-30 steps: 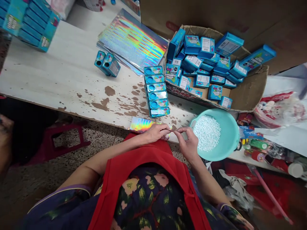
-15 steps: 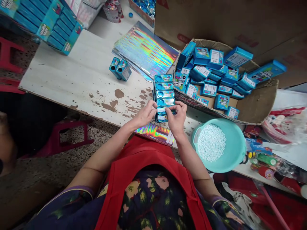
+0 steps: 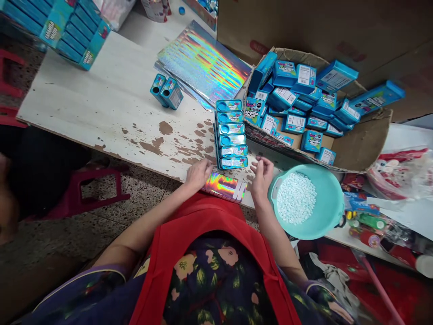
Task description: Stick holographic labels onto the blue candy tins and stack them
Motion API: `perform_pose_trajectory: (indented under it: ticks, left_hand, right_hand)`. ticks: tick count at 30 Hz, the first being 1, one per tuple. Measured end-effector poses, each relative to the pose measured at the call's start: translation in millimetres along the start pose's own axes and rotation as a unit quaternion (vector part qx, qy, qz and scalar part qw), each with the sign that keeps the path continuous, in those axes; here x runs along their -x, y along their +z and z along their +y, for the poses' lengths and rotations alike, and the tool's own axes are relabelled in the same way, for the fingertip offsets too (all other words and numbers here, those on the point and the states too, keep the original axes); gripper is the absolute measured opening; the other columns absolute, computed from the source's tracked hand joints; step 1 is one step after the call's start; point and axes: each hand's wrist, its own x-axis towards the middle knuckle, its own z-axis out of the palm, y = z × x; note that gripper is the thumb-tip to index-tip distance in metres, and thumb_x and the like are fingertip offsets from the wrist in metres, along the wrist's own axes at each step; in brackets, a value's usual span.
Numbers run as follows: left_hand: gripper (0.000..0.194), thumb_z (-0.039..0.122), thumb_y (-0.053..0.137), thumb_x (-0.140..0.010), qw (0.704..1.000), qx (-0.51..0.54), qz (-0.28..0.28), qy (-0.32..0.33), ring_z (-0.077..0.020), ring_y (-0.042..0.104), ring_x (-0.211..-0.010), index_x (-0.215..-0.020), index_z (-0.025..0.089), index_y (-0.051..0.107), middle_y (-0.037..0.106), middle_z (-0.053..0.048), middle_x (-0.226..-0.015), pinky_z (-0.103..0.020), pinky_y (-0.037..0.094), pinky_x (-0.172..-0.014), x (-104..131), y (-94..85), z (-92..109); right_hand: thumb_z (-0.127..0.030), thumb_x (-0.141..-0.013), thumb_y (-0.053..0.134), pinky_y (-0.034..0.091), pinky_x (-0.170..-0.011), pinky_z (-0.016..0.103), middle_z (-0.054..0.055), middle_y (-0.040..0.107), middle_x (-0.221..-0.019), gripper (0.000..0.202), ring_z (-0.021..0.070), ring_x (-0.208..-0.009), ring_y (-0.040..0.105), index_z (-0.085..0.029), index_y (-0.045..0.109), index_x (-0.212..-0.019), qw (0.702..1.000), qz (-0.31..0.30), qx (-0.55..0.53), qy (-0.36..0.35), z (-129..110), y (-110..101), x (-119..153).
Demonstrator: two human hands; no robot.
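A row of several blue boxes [image 3: 232, 135] stands on the worn white table, and the two nearest me carry pale strips across their tops. My left hand [image 3: 199, 175] rests at the left end of a shiny rainbow-coloured sheet [image 3: 223, 186] by the table's front edge, its fingers bent; whether it pinches anything is too small to tell. To the right of the row, my right hand [image 3: 262, 174] is raised with its fingers curled loosely and apart, holding nothing visible. Two more blue boxes [image 3: 167, 92] with round dark holes stand farther left.
A cardboard box [image 3: 365, 151] full of blue boxes is at the right. Nearer me sits a turquoise basin [image 3: 329, 198] with white pellets. Holographic sheets [image 3: 204, 63] lie behind the row. Stacked blue packs [image 3: 67, 34] stand far left, and a pink stool [image 3: 94, 189] is below the table edge.
Both hands have come away from the row, the left towards the shiny sheet and the right outwards. The nearest two boxes now show pale strips uncovered. The view has shifted slightly.
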Motion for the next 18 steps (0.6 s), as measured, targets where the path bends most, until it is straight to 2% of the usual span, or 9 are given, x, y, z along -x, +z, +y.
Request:
perform_pose_trajectory:
  ticks: [1,4,5,7,9,11,14,18]
  left_hand:
    - [0.023,0.033,0.044,-0.095,0.998,-0.016,-0.021,0.052,-0.0211,0.063,-0.088,-0.088,0.019,0.061,0.069,-0.006,-0.088,-0.031,0.045,-0.079,9,7.8,0]
    - [0.025,0.028,0.043,-0.096,0.97,-0.023,-0.075,0.228,-0.0212,0.057,-0.112,-0.108,0.017,0.063,0.066,-0.009,-0.116,-0.034,0.041,-0.097,26,31.1,10]
    - [0.027,0.027,0.043,-0.096,0.962,-0.029,-0.091,0.256,-0.0217,0.055,-0.117,-0.114,0.017,0.061,0.064,-0.01,-0.122,-0.035,0.039,-0.1,27,36.9,16]
    - [0.028,0.028,0.042,-0.097,0.955,-0.053,-0.126,0.261,-0.0226,0.056,-0.115,-0.114,0.017,0.062,0.065,-0.01,-0.12,-0.037,0.038,-0.1,24,43.6,25]
    - [0.03,0.03,0.038,-0.098,0.954,-0.077,-0.157,0.243,-0.0228,0.06,-0.105,-0.102,0.017,0.065,0.069,-0.009,-0.106,-0.037,0.039,-0.096,16,44.2,30]
    - [0.034,0.03,0.034,-0.099,0.953,-0.093,-0.17,0.233,-0.0231,0.062,-0.1,-0.096,0.017,0.065,0.07,-0.009,-0.099,-0.037,0.039,-0.093,9,41.1,33]
    - [0.036,0.029,0.032,-0.099,0.951,-0.109,-0.185,0.224,-0.0233,0.062,-0.099,-0.094,0.017,0.065,0.07,-0.01,-0.099,-0.036,0.039,-0.09,1,35.2,34]
    - [0.038,0.031,0.032,-0.098,0.948,-0.109,-0.21,0.213,-0.0224,0.063,-0.092,-0.09,0.016,0.066,0.071,-0.009,-0.095,-0.033,0.04,-0.085,-1,32.9,35]
  right_hand:
    - [-0.053,-0.087,0.049,0.049,-0.087,0.038,0.008,0.061,-0.116,0.039,0.0196,-0.1,0.059,-0.021,0.055,-0.11,0.998,-0.024,0.064,-0.006,15,-8,9]
    - [-0.051,-0.081,0.059,0.048,-0.085,0.04,0.008,0.068,-0.094,0.034,0.0227,-0.091,0.06,-0.019,0.066,-0.091,0.963,-0.176,0.205,-0.015,55,-26,33]
    - [-0.049,-0.083,0.057,0.049,-0.082,0.038,0.007,0.069,-0.087,0.031,0.0221,-0.085,0.061,-0.019,0.067,-0.086,0.952,-0.218,0.216,-0.012,64,-30,39]
    - [-0.043,-0.088,0.052,0.049,-0.077,0.035,0.005,0.069,-0.079,0.029,0.0205,-0.079,0.062,-0.02,0.068,-0.082,0.942,-0.256,0.215,-0.019,74,-33,45]
    - [-0.037,-0.091,0.049,0.049,-0.077,0.034,0.006,0.07,-0.082,0.027,0.0209,-0.081,0.063,-0.019,0.07,-0.087,0.94,-0.235,0.236,-0.068,74,-33,49]
    - [-0.033,-0.093,0.049,0.048,-0.083,0.038,0.01,0.07,-0.095,0.026,0.0235,-0.092,0.062,-0.019,0.07,-0.098,0.927,-0.182,0.296,-0.143,70,-32,52]
    - [-0.028,-0.093,0.051,0.043,-0.094,0.043,0.011,0.063,-0.123,0.027,0.0277,-0.115,0.054,-0.022,0.065,-0.116,0.876,-0.118,0.387,-0.263,67,-27,62]
    - [-0.018,-0.093,0.051,0.035,-0.104,0.048,0.012,0.054,-0.138,0.037,0.0294,-0.131,0.041,-0.021,0.056,-0.129,0.818,-0.124,0.44,-0.349,74,-25,82]
